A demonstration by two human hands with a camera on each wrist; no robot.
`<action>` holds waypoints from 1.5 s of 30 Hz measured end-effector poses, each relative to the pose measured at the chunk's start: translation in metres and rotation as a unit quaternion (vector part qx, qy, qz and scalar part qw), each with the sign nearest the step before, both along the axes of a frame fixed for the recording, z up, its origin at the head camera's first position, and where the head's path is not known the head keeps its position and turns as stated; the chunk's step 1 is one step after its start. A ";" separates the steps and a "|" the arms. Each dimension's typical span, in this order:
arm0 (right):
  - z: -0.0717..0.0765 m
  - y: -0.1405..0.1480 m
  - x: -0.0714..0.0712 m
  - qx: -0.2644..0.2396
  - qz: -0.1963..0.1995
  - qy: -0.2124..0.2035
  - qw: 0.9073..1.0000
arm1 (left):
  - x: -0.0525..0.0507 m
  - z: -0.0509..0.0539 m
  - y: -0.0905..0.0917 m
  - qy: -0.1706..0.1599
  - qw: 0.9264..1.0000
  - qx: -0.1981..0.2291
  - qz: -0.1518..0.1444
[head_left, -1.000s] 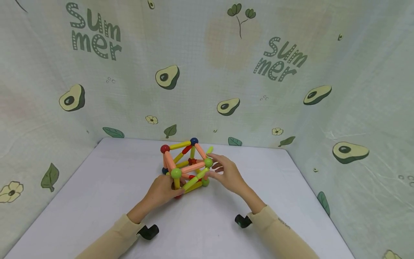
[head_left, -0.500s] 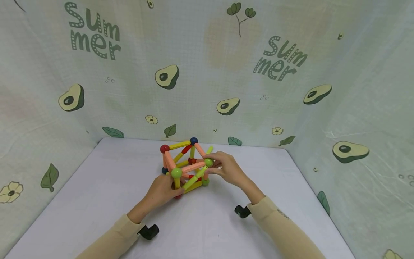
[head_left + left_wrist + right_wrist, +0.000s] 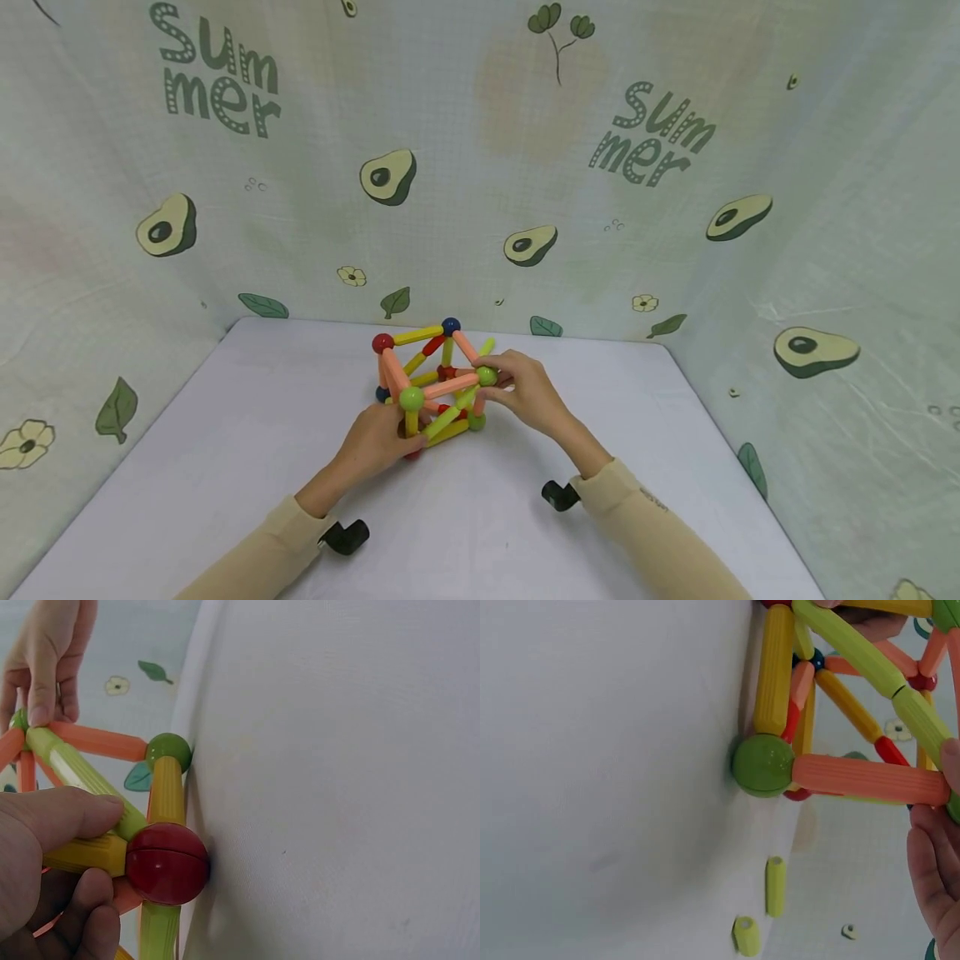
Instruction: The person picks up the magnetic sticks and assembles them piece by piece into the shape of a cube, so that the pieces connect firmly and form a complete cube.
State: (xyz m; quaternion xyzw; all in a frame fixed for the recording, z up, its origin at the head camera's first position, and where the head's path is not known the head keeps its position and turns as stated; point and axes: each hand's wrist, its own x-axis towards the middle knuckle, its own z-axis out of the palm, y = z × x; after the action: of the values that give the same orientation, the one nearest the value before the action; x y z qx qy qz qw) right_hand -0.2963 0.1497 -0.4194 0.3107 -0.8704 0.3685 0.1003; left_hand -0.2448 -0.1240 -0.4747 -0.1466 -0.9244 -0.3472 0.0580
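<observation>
A cube-like frame of magnetic building rods and balls [image 3: 452, 386] stands on the table, with red, blue and green balls at its corners. My left hand [image 3: 377, 443] holds its near lower corner, thumb on a light green diagonal rod [image 3: 86, 772] and fingers around the yellow upright, beside a red ball [image 3: 167, 864]. At the upper right corner, my right hand [image 3: 531, 396] pinches the green ball [image 3: 487, 376] between thumb and fingers. The diagonal, two rods end to end, runs from the red ball up to that green ball. Fingers partly cover both corners.
Two loose light green rods lie on the table, one [image 3: 776, 887] beyond the other [image 3: 746, 935]. Behind the white table [image 3: 315, 358] hangs a cloth [image 3: 450, 233] printed with avocados. Black wrist mounts [image 3: 345, 537] protrude from both sleeves.
My right hand has shifted slightly left and its fingers have closed from a spread pose onto the upper right green ball. My left hand has stayed in place.
</observation>
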 end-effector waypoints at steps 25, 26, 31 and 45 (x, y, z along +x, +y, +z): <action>-0.001 0.004 0.018 0.028 0.004 0.047 0.998 | 0.002 0.005 -0.015 -0.010 1.000 0.009 -0.002; -0.001 0.004 0.018 0.027 0.006 0.050 0.998 | 0.002 0.006 -0.017 -0.009 1.000 0.015 -0.008; -0.001 0.006 0.021 0.026 0.007 0.061 0.998 | 0.005 0.014 -0.028 0.013 0.999 0.044 -0.023; 0.001 0.021 0.031 0.035 0.005 0.068 0.997 | -0.028 0.044 -0.045 0.127 0.989 0.081 0.012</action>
State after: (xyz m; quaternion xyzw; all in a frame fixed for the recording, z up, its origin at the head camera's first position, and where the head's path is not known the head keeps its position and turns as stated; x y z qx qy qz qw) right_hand -0.2653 0.1704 -0.4183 0.3430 -0.8724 0.3160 0.1464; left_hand -0.2732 -0.1688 -0.4304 -0.1732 -0.8802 -0.3986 0.1905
